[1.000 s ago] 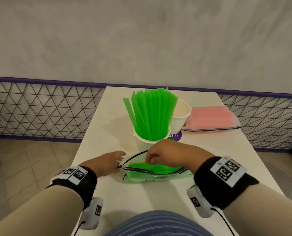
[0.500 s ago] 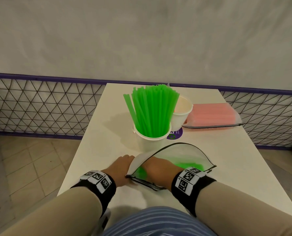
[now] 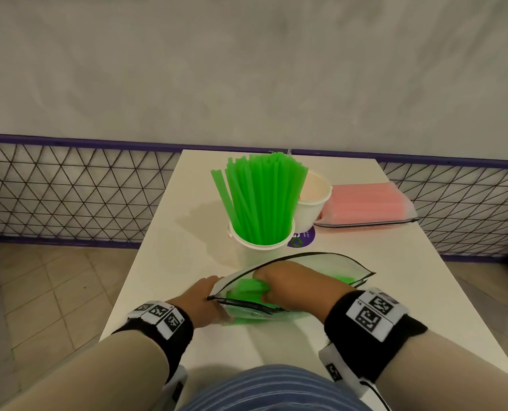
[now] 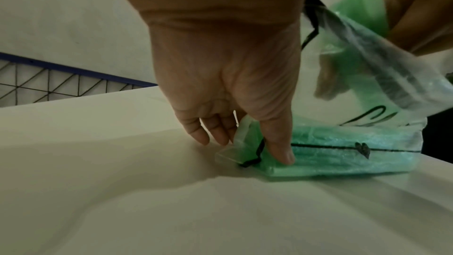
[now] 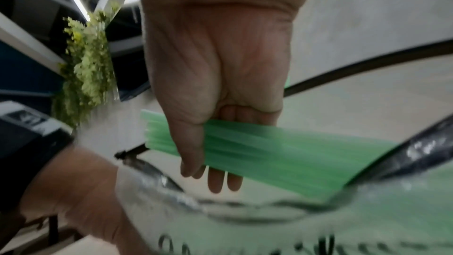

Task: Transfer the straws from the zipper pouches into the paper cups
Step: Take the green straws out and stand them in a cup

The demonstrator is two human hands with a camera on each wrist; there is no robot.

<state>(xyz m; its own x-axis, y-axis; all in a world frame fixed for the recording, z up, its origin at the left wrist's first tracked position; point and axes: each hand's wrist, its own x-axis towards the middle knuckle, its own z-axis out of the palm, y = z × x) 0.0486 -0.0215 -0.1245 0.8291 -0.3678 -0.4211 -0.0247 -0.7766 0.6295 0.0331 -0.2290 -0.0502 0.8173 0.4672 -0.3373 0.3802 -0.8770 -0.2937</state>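
A clear zipper pouch [image 3: 329, 264] with a black zip lies near the table's front edge, its mouth gaping. My right hand [image 3: 272, 287] is inside it and grips a bundle of green straws [image 5: 269, 152], whose ends show at the mouth. My left hand [image 4: 245, 143] pinches the pouch's left corner [image 4: 235, 143] between thumb and fingers and holds it down on the table. Just behind the pouch, a white paper cup [image 3: 261, 247] stands packed with upright green straws [image 3: 261, 200]. An empty paper cup [image 3: 312, 206] stands behind it to the right.
A second zipper pouch [image 3: 365, 203] full of pink straws lies flat at the back right of the white table [image 3: 169, 262]. A purple round sticker [image 3: 301, 238] lies between the cups. A mesh fence with a purple rail runs behind the table, with tiled floor to the left.
My right hand went from the pouch's zip into the opened mouth and closed round a bundle of green straws. My left hand moved onto the pouch's left corner.
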